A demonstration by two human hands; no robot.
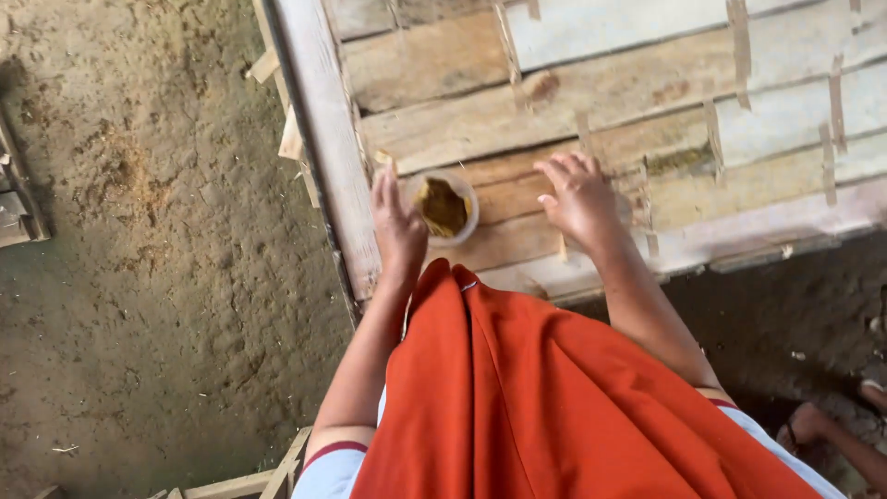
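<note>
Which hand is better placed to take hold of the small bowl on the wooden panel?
Probably the left hand: it is right beside the bowl, at its rim, fingers extended. The right hand rests palm-down on the wooden panel, apart from the bowl.

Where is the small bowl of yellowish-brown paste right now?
In the head view, the small bowl sits on the wooden plank panel near its left edge, between the left hand, right beside its rim, and the right hand, flat on the boards.

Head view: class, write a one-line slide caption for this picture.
Left hand beside a small bowl of yellow-brown paste, right hand flat on a wooden plank panel.
</note>
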